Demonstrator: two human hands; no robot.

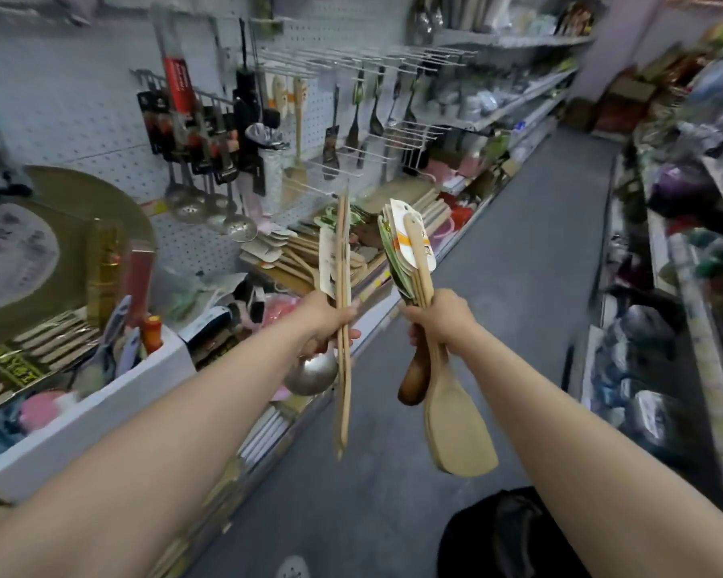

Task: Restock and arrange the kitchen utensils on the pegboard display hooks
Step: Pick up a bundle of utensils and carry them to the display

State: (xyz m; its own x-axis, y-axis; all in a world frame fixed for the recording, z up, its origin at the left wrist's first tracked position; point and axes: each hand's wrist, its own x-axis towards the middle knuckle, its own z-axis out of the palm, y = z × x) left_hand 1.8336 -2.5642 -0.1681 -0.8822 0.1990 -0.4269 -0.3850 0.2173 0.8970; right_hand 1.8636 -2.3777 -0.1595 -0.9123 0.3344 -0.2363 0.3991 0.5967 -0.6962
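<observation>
While both hands full, step = carrying stock to pegboard (80, 110). Left hand (326, 323) curled round long wooden turners (342, 252) plus steel ladle (309, 375); right hand (439, 323) grips wooden spatula bundle (460, 435). Next likely: free one hand, thread single item onto bare hooks (435, 56).

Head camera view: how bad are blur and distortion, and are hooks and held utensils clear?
Head view: wide-angle lens bows the white pegboard; motion blur smears the cluttered right-hand shelves; centre sharper, showing left hand gripping thin wooden sticks and a steel ladle, right hand gripping pale wooden spatulas; white wire hooks soft but readable; lighting even.
</observation>
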